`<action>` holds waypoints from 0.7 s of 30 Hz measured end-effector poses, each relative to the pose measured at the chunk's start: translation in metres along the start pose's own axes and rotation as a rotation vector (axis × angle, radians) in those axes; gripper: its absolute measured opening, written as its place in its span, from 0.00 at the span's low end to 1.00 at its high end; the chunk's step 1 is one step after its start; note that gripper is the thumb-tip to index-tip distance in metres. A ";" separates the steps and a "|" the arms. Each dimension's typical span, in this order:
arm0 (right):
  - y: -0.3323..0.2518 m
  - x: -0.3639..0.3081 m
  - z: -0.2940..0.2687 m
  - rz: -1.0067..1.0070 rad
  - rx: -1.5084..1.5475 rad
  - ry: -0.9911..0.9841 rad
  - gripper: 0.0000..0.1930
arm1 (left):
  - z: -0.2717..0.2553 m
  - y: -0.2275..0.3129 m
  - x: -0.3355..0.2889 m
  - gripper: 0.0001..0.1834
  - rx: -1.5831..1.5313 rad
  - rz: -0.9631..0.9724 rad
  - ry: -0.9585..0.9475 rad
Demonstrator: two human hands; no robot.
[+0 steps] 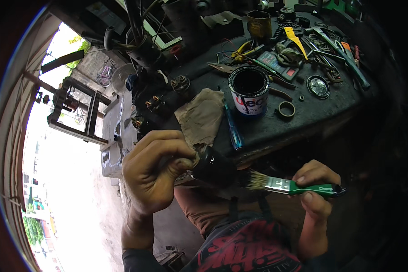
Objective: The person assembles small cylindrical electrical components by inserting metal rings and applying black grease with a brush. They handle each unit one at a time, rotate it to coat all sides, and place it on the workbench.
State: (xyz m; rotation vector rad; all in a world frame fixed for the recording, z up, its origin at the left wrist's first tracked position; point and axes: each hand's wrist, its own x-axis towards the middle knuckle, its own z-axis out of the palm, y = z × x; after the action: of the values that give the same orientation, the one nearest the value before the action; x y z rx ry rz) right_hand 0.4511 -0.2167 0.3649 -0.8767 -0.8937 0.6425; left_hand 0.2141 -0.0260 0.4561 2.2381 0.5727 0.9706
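Your right hand (318, 172) wraps the brush (279, 184); your left hand (155, 172) pinches a dark part (213, 165) near the bristles (257, 181). Its visible side looks coated; what's left is unclear.

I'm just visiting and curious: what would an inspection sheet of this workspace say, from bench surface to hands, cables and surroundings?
Surface: dark workbench, crowded toward its far side.
Work items: open paint can, upright, dark drips down its wall; paintbrush, green-handled; glossy black part, shape unclear.
Clutter: yellow-handled pliers, a flat yellow tool and other hand tools; a wrinkled brown sheet lies left of the can.
Hands: left hand pinches the black part between its fingers; right hand grips the paintbrush, bristles toward the part; too dark to tell whether they touch.
Cables: thin wires near the pliers; connections unclear.
Surroundings: bright opening at left, dark metal frame, purple bicycle.
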 end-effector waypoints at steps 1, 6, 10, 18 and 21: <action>-0.003 -0.003 -0.001 -0.041 0.052 0.025 0.19 | 0.000 0.001 0.002 0.06 0.008 -0.011 -0.011; 0.007 -0.007 0.006 -0.156 -0.216 -0.022 0.19 | 0.003 0.001 0.010 0.04 0.004 -0.002 -0.054; 0.017 -0.006 0.001 -0.107 -0.071 -0.065 0.17 | -0.003 -0.003 0.016 0.05 0.013 -0.001 -0.087; 0.016 -0.022 0.007 -0.144 -0.286 -0.004 0.19 | 0.006 -0.002 0.020 0.03 -0.082 -0.215 -0.125; 0.022 -0.020 0.006 -0.116 -0.235 -0.022 0.18 | 0.004 -0.004 0.020 0.04 -0.058 -0.204 -0.180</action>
State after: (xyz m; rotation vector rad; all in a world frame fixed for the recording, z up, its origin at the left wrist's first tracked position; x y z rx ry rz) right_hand 0.4335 -0.2189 0.3408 -1.0205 -1.0466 0.4525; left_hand 0.2297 -0.0126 0.4608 2.1393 0.6672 0.6671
